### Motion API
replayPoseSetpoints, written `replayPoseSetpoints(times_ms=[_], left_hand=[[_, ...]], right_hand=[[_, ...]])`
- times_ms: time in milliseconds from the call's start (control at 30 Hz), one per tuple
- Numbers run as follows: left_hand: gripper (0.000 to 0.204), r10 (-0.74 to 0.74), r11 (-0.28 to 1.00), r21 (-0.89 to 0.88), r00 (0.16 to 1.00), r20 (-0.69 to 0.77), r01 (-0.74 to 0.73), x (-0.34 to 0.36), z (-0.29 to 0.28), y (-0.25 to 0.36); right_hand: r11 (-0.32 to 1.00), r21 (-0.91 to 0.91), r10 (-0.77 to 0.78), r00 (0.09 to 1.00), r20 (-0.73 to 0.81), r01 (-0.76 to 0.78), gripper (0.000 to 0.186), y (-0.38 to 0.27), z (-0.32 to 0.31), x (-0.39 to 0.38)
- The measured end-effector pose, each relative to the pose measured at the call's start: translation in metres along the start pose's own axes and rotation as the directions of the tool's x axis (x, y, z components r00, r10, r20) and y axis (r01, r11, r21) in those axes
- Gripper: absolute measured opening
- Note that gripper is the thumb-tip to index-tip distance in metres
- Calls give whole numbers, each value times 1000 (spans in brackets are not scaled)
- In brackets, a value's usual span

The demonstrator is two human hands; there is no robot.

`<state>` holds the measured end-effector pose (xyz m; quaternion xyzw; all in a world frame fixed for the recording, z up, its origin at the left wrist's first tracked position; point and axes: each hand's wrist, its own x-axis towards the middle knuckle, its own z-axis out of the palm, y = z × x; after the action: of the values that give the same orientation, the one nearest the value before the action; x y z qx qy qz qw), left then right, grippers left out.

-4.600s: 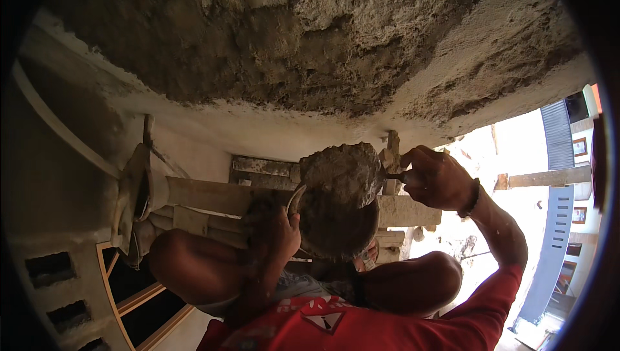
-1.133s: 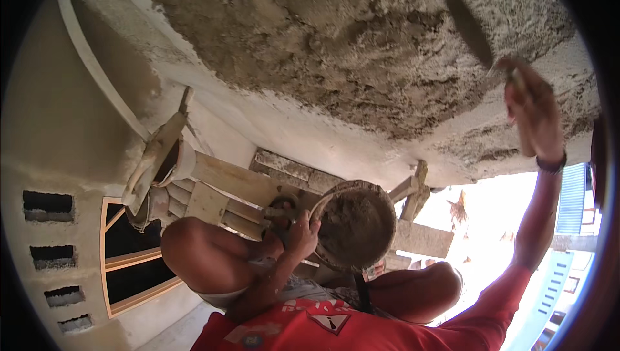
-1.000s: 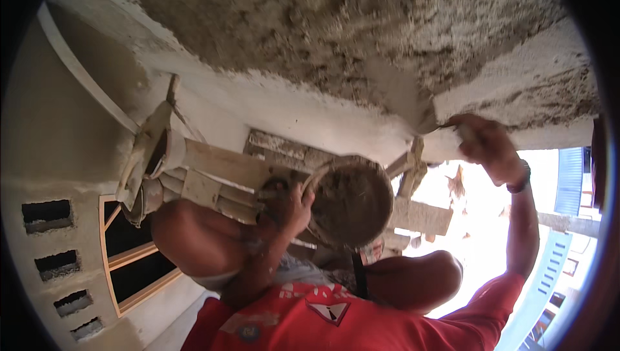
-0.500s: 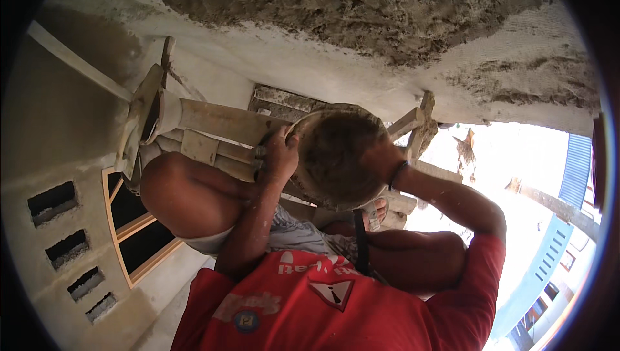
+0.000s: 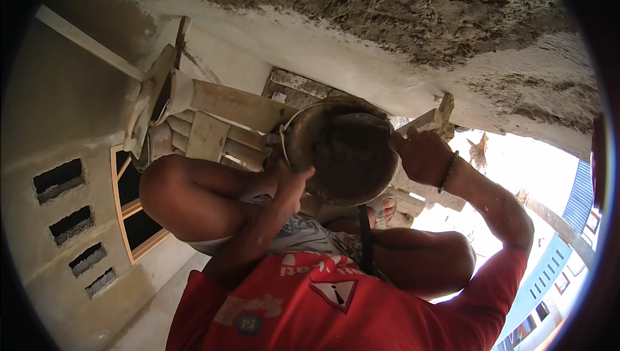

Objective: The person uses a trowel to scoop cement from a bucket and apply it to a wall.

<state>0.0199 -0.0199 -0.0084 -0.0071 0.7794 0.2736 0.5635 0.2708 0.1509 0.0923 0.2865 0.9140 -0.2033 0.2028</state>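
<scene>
My left hand (image 5: 290, 180) grips the lower left side of a round, mortar-stained bucket (image 5: 303, 151), just below its loose pale handle. The bucket sits between my bent knees and holds dark, wet mortar. At its right rim my right hand (image 5: 423, 157) is closed round a trowel's handle, with the blade down inside the bucket, hard to make out against the mortar. Above, a concrete surface (image 5: 387, 15) carries a broad band of rough, dark mortar beside paler plaster.
Weathered boards (image 5: 236, 102) form a platform under me, with a post (image 5: 444, 109) at right and upright timber pieces (image 5: 145, 105) at left. A wall with square holes and a wood-framed window (image 5: 132, 206) stands left. A bright opening shows blue corrugated sheeting (image 5: 575, 193) at right.
My right hand came down from the mortared surface overhead into the bucket, then drew back to its right rim. My left hand slid lower on the bucket's side.
</scene>
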Motion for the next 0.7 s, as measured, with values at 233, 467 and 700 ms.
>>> replayPoseSetpoints(times_ms=[233, 467, 700], left_hand=[[62, -84, 938, -307, 964, 251, 161, -19, 13, -53], [60, 278, 956, -161, 931, 235, -245, -11, 13, -6], [57, 516, 845, 32, 828, 220, -534, -16, 18, 18]], right_hand=[[999, 37, 10, 998, -68, -7, 18, -13, 16, 53], [946, -226, -237, 971, 15, 234, 17, -39, 44, 51], [959, -268, -114, 990, -80, 88, 26, 5, 3, -28]])
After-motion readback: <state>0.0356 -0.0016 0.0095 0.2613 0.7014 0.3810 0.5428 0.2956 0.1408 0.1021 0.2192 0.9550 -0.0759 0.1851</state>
